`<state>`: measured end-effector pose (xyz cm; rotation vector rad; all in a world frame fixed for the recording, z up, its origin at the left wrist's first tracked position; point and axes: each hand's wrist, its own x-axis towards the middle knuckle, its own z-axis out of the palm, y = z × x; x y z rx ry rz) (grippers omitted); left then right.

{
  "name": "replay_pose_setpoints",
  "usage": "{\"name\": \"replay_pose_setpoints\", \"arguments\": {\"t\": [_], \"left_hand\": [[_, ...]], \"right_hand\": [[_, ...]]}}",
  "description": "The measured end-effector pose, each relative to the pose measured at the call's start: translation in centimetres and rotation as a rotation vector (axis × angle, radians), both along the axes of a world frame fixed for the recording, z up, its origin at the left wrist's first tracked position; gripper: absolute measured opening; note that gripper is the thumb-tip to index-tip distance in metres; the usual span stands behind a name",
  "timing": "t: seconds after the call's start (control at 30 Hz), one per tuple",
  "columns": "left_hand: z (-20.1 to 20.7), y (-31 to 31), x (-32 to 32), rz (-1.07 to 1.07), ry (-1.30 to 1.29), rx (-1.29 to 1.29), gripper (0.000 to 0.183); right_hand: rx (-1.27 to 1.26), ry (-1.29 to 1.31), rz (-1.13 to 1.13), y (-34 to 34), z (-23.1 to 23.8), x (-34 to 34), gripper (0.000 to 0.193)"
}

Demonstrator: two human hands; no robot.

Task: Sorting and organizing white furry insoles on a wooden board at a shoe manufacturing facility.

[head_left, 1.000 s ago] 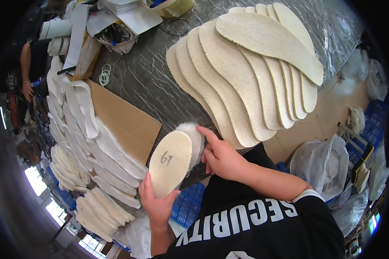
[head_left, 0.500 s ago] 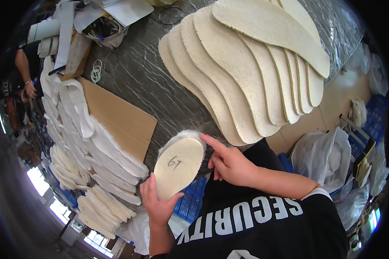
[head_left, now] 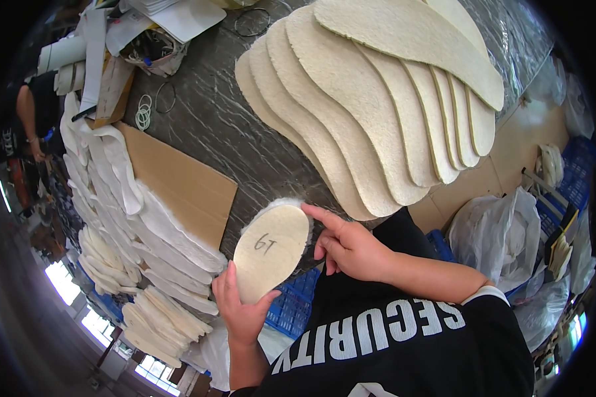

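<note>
My left hand [head_left: 244, 316] is closed around the lower end of a cream felt insole [head_left: 275, 258], thumb on one side and fingers on the other. White fleece pile sticks out past the insole's far rim. My right hand [head_left: 356, 251] has its index finger stretched out, with the tip touching the upper right edge of that insole. Its thumb and other fingers are loosely bent, apart from the insole. Beyond both hands, a fanned stack of larger cream insoles [head_left: 338, 86] lies on the dark marbled table [head_left: 205, 119].
To the left, rows of white fleecy insoles [head_left: 169, 228] lie beside a cardboard sheet [head_left: 179, 182]. A basket of tools [head_left: 155, 56] and rubber bands [head_left: 144, 112] are farther back. Plastic bags [head_left: 490, 231] and blue crates [head_left: 573, 172] stand at right. Another person's arm [head_left: 26, 112] shows far left.
The view has shifted slightly, so the table things sit a little differently. Both hands keep nearly the same hold and touch on the insole. The other person's arm at far left has moved.
</note>
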<state>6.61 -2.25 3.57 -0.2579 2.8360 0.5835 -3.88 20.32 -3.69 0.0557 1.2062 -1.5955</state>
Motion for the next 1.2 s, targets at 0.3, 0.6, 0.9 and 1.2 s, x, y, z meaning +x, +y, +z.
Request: {"name": "replay_pose_setpoints", "arguments": {"t": [0.3, 0.6, 0.9, 1.2], "left_hand": [[-0.2, 0.0, -0.1, -0.008, 0.003, -0.026, 0.092], [-0.3, -0.5, -0.4, -0.026, -0.024, -0.039, 0.092], [-0.2, -0.2, -0.4, -0.002, -0.057, -0.057, 0.092], [-0.6, 0.8, 0.2, 0.004, 0.032, -0.055, 0.091]], "right_hand": [[-0.019, -0.043, -0.026, -0.1, -0.2, 0.1, 0.062], [-0.012, -0.037, -0.019, -0.1, -0.1, 0.0, 0.062], [-0.011, -0.025, -0.015, -0.2, 0.0, -0.1, 0.061], [0.068, 0.179, 0.032, -0.4, 0.6, 0.2, 0.063]]}}
